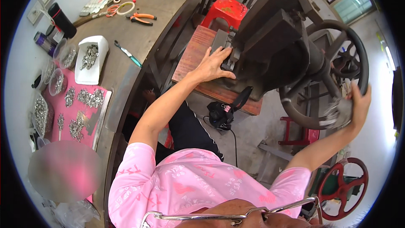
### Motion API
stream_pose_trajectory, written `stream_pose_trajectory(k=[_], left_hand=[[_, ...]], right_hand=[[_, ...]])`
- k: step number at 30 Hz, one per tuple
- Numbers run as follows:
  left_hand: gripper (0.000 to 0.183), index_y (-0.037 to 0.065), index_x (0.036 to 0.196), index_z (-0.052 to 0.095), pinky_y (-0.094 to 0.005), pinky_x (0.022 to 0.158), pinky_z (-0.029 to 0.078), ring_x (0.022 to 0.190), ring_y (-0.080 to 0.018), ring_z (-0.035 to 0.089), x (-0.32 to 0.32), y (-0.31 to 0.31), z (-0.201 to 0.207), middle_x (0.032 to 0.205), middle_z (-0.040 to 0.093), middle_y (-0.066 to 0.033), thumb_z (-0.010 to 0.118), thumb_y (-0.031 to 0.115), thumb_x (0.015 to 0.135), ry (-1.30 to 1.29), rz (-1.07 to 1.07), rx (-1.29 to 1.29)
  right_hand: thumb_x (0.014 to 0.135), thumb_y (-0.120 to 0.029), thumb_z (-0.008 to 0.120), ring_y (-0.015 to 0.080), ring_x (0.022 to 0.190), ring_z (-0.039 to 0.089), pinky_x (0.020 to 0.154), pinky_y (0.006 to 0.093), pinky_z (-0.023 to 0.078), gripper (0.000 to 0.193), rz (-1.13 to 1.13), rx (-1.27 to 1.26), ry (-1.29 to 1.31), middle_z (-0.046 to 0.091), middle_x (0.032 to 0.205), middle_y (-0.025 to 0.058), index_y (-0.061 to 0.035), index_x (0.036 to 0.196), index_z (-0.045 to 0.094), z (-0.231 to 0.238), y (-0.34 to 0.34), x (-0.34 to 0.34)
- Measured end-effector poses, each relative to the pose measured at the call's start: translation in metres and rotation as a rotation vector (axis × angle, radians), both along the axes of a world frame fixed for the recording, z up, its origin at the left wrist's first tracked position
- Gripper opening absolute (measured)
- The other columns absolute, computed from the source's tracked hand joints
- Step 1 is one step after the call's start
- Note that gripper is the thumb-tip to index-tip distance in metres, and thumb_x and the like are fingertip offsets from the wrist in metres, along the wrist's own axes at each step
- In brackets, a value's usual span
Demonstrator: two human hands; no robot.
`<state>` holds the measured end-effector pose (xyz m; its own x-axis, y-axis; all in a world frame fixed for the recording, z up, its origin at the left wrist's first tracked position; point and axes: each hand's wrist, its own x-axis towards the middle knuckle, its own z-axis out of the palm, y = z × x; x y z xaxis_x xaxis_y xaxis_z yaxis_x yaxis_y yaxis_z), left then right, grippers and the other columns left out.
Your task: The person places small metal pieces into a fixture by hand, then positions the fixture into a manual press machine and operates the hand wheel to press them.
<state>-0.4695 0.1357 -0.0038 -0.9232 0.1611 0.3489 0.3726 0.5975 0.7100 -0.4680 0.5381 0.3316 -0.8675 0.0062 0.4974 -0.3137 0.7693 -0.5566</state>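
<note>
My left hand (212, 66) reaches over a dark metal machine, its fingers spread and its thumb apart. The fingertips lie at the small metal fixture (234, 55) on the machine's bed, and whether they touch a small part there I cannot tell. My right hand (360, 101) is closed around the rim of a large black handwheel (364, 52) on the machine's right side. Next to that hand, a grey cloth-like wrapping (338, 114) covers a stretch of the rim. A reddish wooden board (190, 61) lies beside and under the fixture.
On the left workbench (145, 42) lie orange-handled pliers (143, 19), a cutter-like tool (128, 53), a white tray (101, 46) of metal parts and a pink sheet (63, 101) with small piles. A red stool (223, 10) stands behind; a red handwheel (322, 194) is at lower right.
</note>
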Motion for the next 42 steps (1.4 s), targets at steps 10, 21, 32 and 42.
stream_pose_trajectory(k=[10, 21, 32, 42], left_hand=[[0.111, 0.001, 0.154, 0.035, -0.0574, 0.123, 0.010, 0.153, -0.0377, 0.022, 0.001, -0.026, -0.002, 0.159, 0.038, -0.0199, 0.078, 0.064, 0.074, -0.055, 0.088, -0.058], [0.060, 0.007, 0.151, 0.044, -0.0305, 0.110, 0.038, 0.130, -0.0177, 0.053, -0.048, -0.051, -0.026, 0.137, 0.062, -0.0109, 0.048, -0.003, 0.092, 0.027, 0.011, 0.661], [0.080, 0.014, 0.151, 0.043, -0.0394, 0.103, 0.046, 0.116, -0.0323, 0.062, -0.137, -0.034, -0.028, 0.125, 0.064, -0.0176, 0.063, -0.001, 0.075, 0.173, -0.283, 0.614], [0.060, 0.012, 0.123, 0.068, -0.0464, 0.103, 0.039, 0.122, -0.0323, 0.050, -0.036, -0.050, 0.027, 0.119, 0.052, -0.0115, 0.086, 0.037, 0.072, -0.077, -0.035, 0.036]], right_hand=[[0.091, -0.015, 0.075, 0.0131, 0.072, 0.059, 0.069, 0.0275, 0.051, 0.044, -0.139, -0.271, 0.409, 0.063, 0.088, 0.0082, 0.0047, 0.125, 0.054, -0.117, -0.042, 0.031], [0.098, -0.020, 0.065, 0.0250, 0.122, 0.054, 0.100, 0.0381, 0.045, 0.058, -0.012, -0.059, 0.467, 0.054, 0.141, 0.0129, -0.0070, 0.150, 0.043, -0.012, -0.029, -0.021], [0.098, -0.019, 0.064, 0.0207, 0.104, 0.060, 0.090, 0.0349, 0.050, 0.035, 0.118, 0.009, 0.348, 0.062, 0.121, 0.0110, -0.0026, 0.129, 0.059, 0.027, -0.026, -0.045], [0.099, -0.017, 0.063, 0.0169, 0.107, 0.058, 0.092, 0.0321, 0.047, 0.030, 0.040, 0.022, 0.328, 0.063, 0.115, 0.0062, -0.0024, 0.125, 0.060, 0.017, -0.019, -0.027]])
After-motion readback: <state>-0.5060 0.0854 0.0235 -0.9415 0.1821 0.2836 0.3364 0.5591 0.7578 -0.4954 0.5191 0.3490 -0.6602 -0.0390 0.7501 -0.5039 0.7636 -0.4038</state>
